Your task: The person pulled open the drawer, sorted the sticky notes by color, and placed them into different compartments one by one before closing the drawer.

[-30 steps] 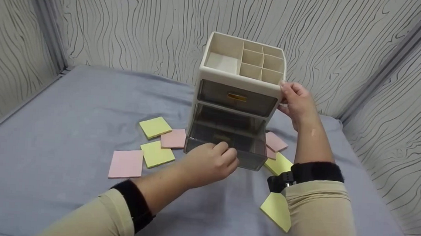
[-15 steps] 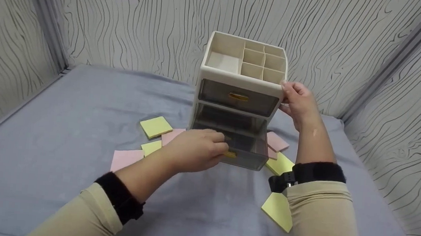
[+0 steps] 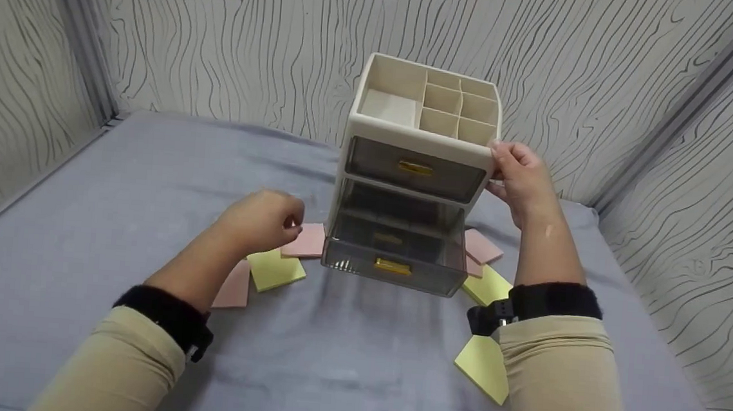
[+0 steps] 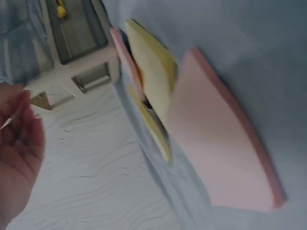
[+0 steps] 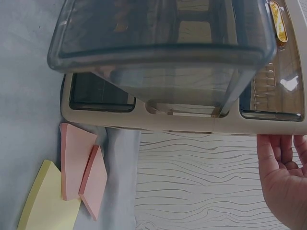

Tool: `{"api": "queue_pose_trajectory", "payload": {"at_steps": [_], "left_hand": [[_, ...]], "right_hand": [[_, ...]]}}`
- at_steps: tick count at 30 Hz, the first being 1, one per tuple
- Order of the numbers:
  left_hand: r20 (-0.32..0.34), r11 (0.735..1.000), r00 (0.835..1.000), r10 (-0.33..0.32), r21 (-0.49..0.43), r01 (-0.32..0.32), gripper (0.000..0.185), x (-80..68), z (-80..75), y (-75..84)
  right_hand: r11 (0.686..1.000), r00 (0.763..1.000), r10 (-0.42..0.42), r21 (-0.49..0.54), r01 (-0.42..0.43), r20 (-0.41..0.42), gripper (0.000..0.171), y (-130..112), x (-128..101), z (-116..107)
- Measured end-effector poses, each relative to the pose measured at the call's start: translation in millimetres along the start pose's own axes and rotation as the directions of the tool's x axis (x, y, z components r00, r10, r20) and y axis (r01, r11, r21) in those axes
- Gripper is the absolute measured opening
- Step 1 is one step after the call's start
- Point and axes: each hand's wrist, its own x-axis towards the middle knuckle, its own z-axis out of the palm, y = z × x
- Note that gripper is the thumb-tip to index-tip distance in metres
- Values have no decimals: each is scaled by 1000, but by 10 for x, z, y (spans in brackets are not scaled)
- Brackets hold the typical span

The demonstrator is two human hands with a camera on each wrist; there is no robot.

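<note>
A cream drawer organizer (image 3: 422,133) stands mid-table, with divided compartments on top. Its smoky middle drawer (image 3: 362,261) is pulled out and looks bare inside. My right hand (image 3: 523,178) grips the organizer's upper right edge, thumb toward the front; the right wrist view also shows fingers (image 5: 284,149) at that side. Holding nothing, my left hand (image 3: 262,219) hovers left of the organizer with loosely bent fingers. Below and beside it lie a pink sticky-note pad (image 3: 307,241), a yellow pad (image 3: 276,271) and another pink pad (image 4: 220,139). A further yellow pad (image 4: 152,127) is hidden behind the hand in the head view.
Right of the organizer lie pink pads (image 3: 483,246) and a yellow pad (image 3: 490,285), with another yellow pad (image 3: 484,368) nearer, partly covered by the right sleeve. A grey-blue cloth (image 3: 342,371) covers the table. Wood-grain panels (image 3: 236,41) rise behind and at both sides.
My left hand has left the middle drawer's front and moved left, over the sticky-note pads, uncovering the gold handle. The drawer stays pulled out, and my right hand keeps its grip.
</note>
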Motion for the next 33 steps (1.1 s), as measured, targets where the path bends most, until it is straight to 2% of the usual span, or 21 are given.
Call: {"api": "queue_pose_trajectory", "payload": {"at_steps": [2,4,7,11,15,21,24,26,29,31,33], "left_hand": [[122,996,989,-85,42,80,8,-21,27,-74],[211,986,964,-160,74,148,13,-40,45,-132],[297,964,918,-264,107,242,17,-78,40,-205],[391,926,841,-374,112,360,28,-144,8,-292],[451,889,770,-451,150,432,33,-204,-21,-351],[526,865,688,-500,256,432,32,-242,-31,-399],[554,856,657,-511,263,445,31,-255,-16,-423],[562,851,645,-519,264,454,33,-265,2,-439],[565,847,638,-524,270,457,37,-273,33,-465],[565,850,640,-521,271,453,39,-277,51,-480],[571,848,633,-522,266,459,41,-272,62,-487]], "right_hand": [[1000,1000,-1,0,1,1,35,1,-1,0],[1000,1000,-2,13,2,-2,34,0,0,1],[1000,1000,-3,30,3,-4,33,-3,3,3],[999,1000,-1,33,1,-4,33,-3,6,5],[1000,1000,6,26,-5,-5,34,3,3,-2],[1000,1000,-4,12,4,-1,34,9,3,-12],[1000,1000,-6,9,6,-2,33,12,5,-13],[1000,1000,0,17,0,-4,33,11,7,-10],[1000,1000,8,10,-8,-6,34,4,10,-3],[1000,1000,11,-5,-11,-8,35,2,10,0],[1000,1000,11,-21,-11,-9,35,0,8,-1]]}}
